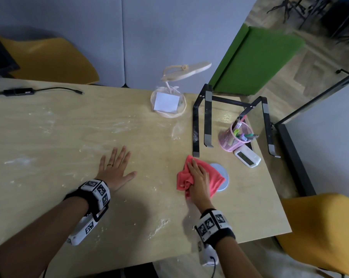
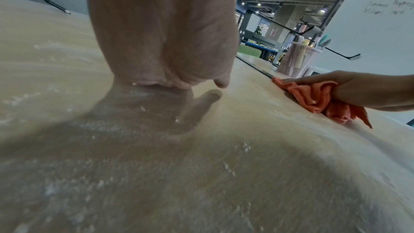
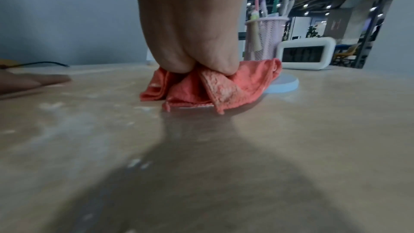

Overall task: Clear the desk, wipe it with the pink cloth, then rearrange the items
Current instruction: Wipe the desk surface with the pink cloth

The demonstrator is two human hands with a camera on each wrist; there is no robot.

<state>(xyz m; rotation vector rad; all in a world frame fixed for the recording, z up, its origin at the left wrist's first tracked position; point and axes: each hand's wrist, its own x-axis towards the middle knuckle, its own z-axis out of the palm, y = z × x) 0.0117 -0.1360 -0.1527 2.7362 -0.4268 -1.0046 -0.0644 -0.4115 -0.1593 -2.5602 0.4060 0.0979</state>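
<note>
- Your left hand [image 1: 115, 171] lies flat on the desk [image 1: 49, 137], palm down, fingers straight and spread, holding nothing; a ring shows on one finger.
- Your right hand [image 1: 198, 180] presses down on the pink cloth [image 1: 215, 178], with the bunched folds gathered under the palm and thumb. The cloth sits on the right part of the desk, its far edge draped over a pale blue round coaster [image 1: 222, 177].
- White powdery smears streak the desk around and between your hands.
- Just beyond the coaster stands a white digital clock [image 1: 247, 157], touching or nearly touching a pink mesh pen cup [image 1: 232, 140] full of markers.
- The cup stands between the arms of a black laptop stand [image 1: 207, 117].
- Farther back, a cream desk lamp [image 1: 169, 101] stands with a white note on its round base.
- A black cable [image 1: 49, 89] lies at the far left edge.
</note>
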